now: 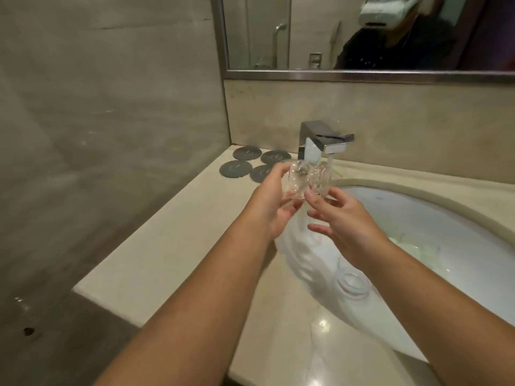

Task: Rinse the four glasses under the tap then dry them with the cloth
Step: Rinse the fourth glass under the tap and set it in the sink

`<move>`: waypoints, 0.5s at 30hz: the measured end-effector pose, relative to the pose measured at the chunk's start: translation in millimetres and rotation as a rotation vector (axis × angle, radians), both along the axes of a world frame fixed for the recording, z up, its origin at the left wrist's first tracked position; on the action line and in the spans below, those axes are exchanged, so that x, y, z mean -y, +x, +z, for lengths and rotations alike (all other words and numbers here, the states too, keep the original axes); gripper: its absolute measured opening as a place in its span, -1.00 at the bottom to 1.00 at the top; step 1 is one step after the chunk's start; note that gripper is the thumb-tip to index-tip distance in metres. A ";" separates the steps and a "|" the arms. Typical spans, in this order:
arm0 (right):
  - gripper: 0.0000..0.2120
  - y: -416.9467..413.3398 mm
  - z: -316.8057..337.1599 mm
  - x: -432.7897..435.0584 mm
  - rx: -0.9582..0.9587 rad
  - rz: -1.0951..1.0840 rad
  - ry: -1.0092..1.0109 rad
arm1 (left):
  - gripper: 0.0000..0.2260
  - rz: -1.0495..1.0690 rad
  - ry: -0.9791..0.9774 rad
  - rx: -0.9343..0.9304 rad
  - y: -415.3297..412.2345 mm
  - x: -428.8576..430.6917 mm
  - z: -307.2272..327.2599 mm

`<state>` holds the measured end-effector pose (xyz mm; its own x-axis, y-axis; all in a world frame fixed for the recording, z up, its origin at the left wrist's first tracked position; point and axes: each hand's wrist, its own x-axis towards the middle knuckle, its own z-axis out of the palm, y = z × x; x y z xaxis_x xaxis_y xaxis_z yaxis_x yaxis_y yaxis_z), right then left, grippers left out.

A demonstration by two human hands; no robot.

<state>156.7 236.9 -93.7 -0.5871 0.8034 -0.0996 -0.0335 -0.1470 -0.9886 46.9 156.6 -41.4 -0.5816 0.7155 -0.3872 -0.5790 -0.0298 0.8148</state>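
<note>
We saw two clear glasses held side by side, touching or nearly so, just in front of the tap (326, 142) at the back edge of the counter (172, 246). The left hand (274, 203) gripped the nearer-left glass (296, 181), fingers curled round its far side and thumb along the near side. The right hand (347, 221) pinched the base of the right glass (320, 179) between thumb and forefinger, with the other fingers spread loosely below. A thin stream of water (330, 160) fell from the spout just behind the right glass; we could not tell whether it struck the glass. A third glass (351, 284) lay in the sink (446, 207), close to the basin's near-left rim, under the right forearm. Four dark round coasters (236, 168) sat in the counter's back left corner, beside the tap. A mirror (306, 37) hung on the wall above.
</note>
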 end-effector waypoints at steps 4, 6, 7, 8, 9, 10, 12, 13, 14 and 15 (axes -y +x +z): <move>-0.66 8.2 -6.2 -17.6 -0.138 -0.027 -0.042 | -0.84 -0.091 0.017 0.076 13.6 -22.2 -8.6; -0.65 9.1 -9.0 -21.9 -0.163 -0.065 -0.016 | -0.75 -0.135 -0.016 0.061 11.6 -34.3 -19.8; -0.65 8.7 -10.4 -24.0 -0.148 -0.095 0.009 | -0.73 -0.148 -0.055 0.016 8.7 -39.4 -25.2; -0.67 8.0 -11.1 -25.4 -0.125 -0.127 0.037 | -0.72 -0.158 -0.108 -0.065 6.3 -43.3 -29.5; -0.70 6.8 -12.0 -27.3 -0.090 -0.161 0.072 | -0.70 -0.154 -0.160 -0.165 4.4 -46.5 -34.4; -0.72 4.7 -13.0 -30.0 -0.040 -0.199 0.116 | -0.63 -0.147 -0.199 -0.266 1.3 -50.0 -40.8; -0.72 -0.8 -18.2 -37.8 0.105 -0.274 0.221 | -0.49 -0.100 -0.235 -0.451 -3.3 -53.3 -52.1; -0.73 -4.1 -20.8 -41.4 0.162 -0.293 0.264 | -0.50 -0.075 -0.230 -0.520 -3.5 -52.2 -54.2; -0.74 -7.3 -23.6 -44.6 0.199 -0.301 0.306 | -0.53 -0.065 -0.211 -0.586 -3.3 -50.6 -56.0; -0.76 -11.1 -26.3 -47.0 0.229 -0.301 0.352 | -0.56 -0.068 -0.188 -0.653 -4.2 -50.1 -59.3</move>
<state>145.6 283.9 -120.1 -0.3198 0.9413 0.1084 0.1999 0.1789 -0.9633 42.7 206.7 -100.7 -0.6941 0.7138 -0.0939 0.0374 0.1659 0.9854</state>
